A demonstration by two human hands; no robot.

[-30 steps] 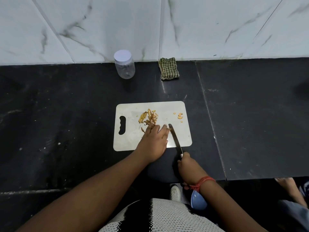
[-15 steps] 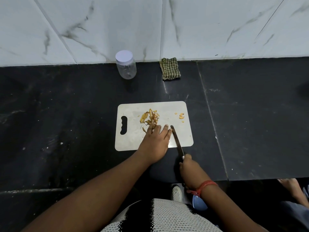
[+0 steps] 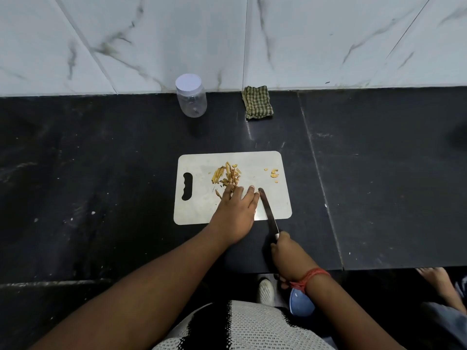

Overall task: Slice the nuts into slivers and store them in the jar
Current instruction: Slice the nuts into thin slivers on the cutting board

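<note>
A white cutting board [image 3: 199, 213] lies on the black counter. On it sits a heap of yellow nut slivers [image 3: 227, 176], and a few unsliced nut bits [image 3: 274, 173] lie near its right edge. My left hand [image 3: 235, 213] rests flat on the board with straight fingers, its tips touching the near edge of the heap. My right hand [image 3: 288, 256] grips the handle of a knife [image 3: 268, 210]; the blade lies on the board just right of my left fingers. A clear jar [image 3: 191, 96] with a white lid on stands at the back by the wall.
A folded green checked cloth [image 3: 257, 102] lies at the wall right of the jar. The counter's front edge runs just under my right wrist. Below it are a blue bowl [image 3: 300, 303] and, at the far right, another person's bare foot [image 3: 436, 281].
Both hands stay almost where they were. My left fingers have shifted slightly on the board beside the blade; the knife keeps its place.
</note>
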